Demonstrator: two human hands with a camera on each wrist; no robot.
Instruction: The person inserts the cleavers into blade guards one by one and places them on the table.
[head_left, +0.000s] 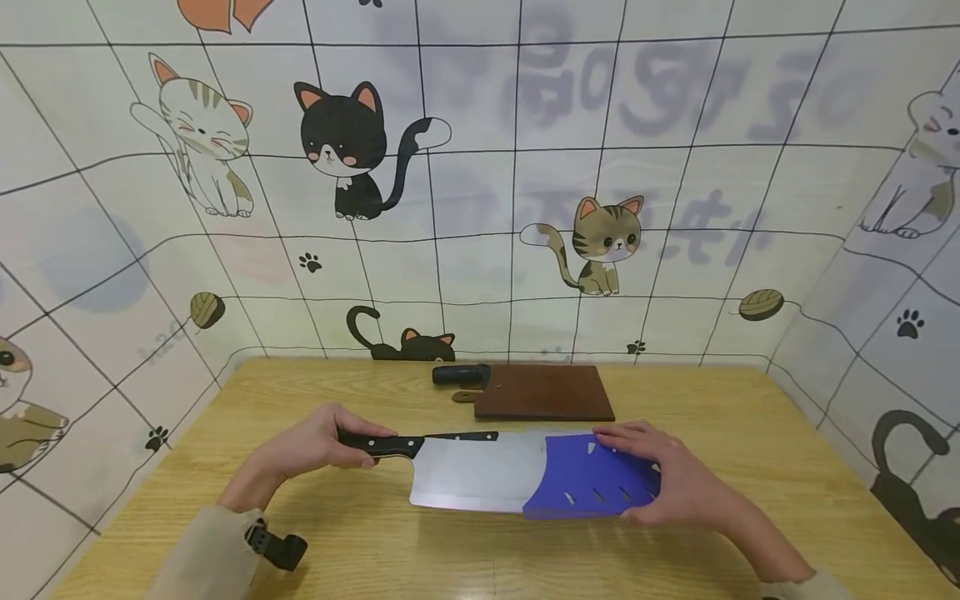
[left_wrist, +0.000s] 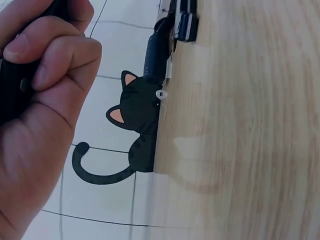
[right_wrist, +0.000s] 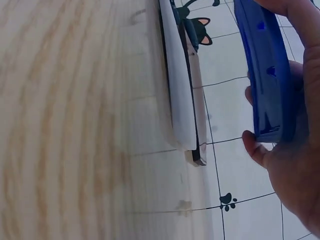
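A broad cleaver [head_left: 472, 475] is held level above the table, its wide blade facing me. My left hand [head_left: 341, 437] grips its black handle [head_left: 393, 446]; in the left wrist view, curled fingers [left_wrist: 65, 55] wrap that handle. A blue slotted blade cover [head_left: 585, 479] sits over the blade's right part. My right hand [head_left: 667, 475] holds the cover's outer end, thumb below and fingers above; the right wrist view shows the cover [right_wrist: 267, 75] edge-on. Behind the cleaver, mostly hidden, lies another knife with a riveted black handle [head_left: 468, 436]; its pale blade [right_wrist: 180, 85] appears in the right wrist view.
A brown cutting board [head_left: 547, 392] lies at the back of the wooden table [head_left: 360, 542]. Beside its left end is a black cylindrical handle [head_left: 457, 375], its other end unclear. A cat-printed, tiled-pattern wall covering [head_left: 480, 250] encloses the back and sides.
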